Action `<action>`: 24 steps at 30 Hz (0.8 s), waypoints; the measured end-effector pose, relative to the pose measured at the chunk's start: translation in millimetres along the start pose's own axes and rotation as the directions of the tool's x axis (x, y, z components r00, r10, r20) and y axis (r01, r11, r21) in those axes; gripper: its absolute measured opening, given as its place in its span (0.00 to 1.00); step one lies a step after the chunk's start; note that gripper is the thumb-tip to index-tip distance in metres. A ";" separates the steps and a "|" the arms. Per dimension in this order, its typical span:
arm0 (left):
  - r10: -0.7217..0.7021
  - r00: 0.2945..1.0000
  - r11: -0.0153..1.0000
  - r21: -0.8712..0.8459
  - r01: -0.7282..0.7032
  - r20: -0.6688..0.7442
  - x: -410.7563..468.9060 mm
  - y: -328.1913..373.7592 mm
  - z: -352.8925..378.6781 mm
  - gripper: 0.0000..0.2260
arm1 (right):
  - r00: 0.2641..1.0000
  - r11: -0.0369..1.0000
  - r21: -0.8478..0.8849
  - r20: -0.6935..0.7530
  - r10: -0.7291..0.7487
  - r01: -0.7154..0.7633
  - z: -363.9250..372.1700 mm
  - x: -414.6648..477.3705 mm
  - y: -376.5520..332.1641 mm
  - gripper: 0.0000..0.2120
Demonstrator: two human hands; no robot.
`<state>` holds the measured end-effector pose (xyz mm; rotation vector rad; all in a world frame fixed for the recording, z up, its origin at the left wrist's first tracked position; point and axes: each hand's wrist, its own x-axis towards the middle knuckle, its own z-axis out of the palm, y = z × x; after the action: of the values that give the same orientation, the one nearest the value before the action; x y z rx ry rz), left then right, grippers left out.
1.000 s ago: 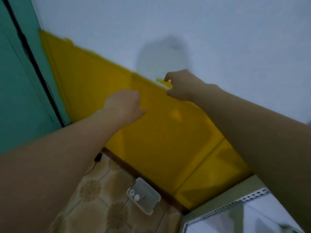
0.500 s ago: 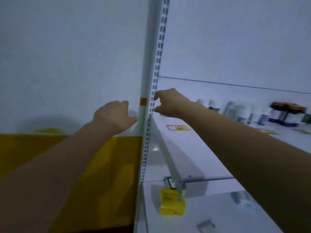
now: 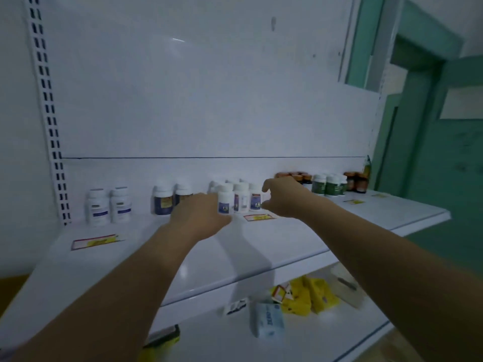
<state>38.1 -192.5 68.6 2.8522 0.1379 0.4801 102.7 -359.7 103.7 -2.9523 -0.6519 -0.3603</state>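
A white shelf [image 3: 235, 254] carries rows of pill bottles along its back. Both my arms reach over it toward a cluster of white bottles [image 3: 236, 197] in the middle. My left hand [image 3: 200, 214] hovers just left of that cluster, fingers loosely curled, holding nothing. My right hand [image 3: 282, 197] is just right of the cluster, thumb and forefinger spread apart, with nothing between them. Two dark-labelled bottles [image 3: 167, 199] stand partly behind my left hand.
Two white bottles [image 3: 108, 206] stand at far left near the slotted upright [image 3: 49, 113]. Green bottles [image 3: 329, 184] and brown jars [image 3: 356, 182] stand at right. Price labels [image 3: 95, 241] lie on the shelf. The lower shelf holds yellow packs [image 3: 308, 296] and a white-blue box [image 3: 269, 320].
The view has swung right from a yellow wall panel, past the shelf upright, to the bottle shelf. Both hands moved with it and now reach over the shelf toward the middle bottles.
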 end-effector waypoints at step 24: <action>-0.382 0.923 0.915 0.116 0.386 -0.057 42.6 -95.7 56.4 0.26 | 0.914 0.895 0.187 -0.055 -0.401 0.404 71.4 143.1 -111.0 0.18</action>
<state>92.0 -107.0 5.7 2.8310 0.7441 0.4458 196.3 -191.4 75.2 -2.6112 -1.2271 -0.3260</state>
